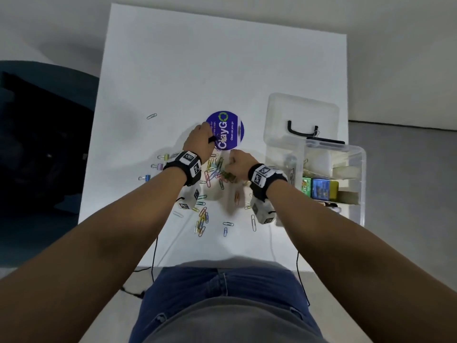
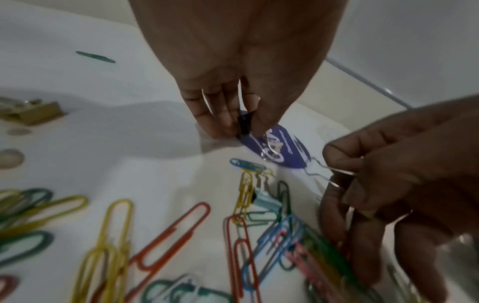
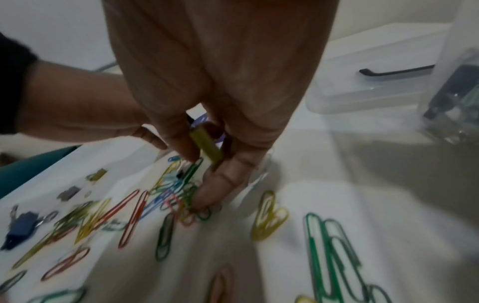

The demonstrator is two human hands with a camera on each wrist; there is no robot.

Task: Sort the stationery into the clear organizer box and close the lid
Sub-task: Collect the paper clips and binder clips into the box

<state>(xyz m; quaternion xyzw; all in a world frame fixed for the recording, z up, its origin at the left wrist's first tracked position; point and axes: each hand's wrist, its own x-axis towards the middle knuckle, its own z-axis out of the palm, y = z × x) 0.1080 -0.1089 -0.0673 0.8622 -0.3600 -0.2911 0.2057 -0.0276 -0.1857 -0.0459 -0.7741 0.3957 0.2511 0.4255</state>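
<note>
Nearest the head camera, at the bottom of the frame, are the person's blue jeans and two bare forearms reaching up toward the middle of the white desk (image 1: 173, 70). The left hand (image 1: 200, 139) sits at the left rim of a round purple sticker (image 1: 231, 134), its fingertips (image 2: 223, 121) pinching a small black binder clip (image 2: 243, 125) with silver wire arms. The right hand (image 1: 241, 162) lies just below and right of the sticker, fingers curled round an olive-green binder clip (image 3: 206, 143) above a dense heap of coloured paper clips (image 1: 215, 172). More paper clips are scattered lower in the frame, and one lies alone at the upper left. A few pastel binder clips (image 1: 158, 165) rest left of the left wrist. The clear organizer box (image 1: 356, 184) stands at the right edge of the desk, open, with small boxes and blocks inside. Its lid (image 1: 299, 115), with a black handle, lies beside it toward the top of the frame.
</note>
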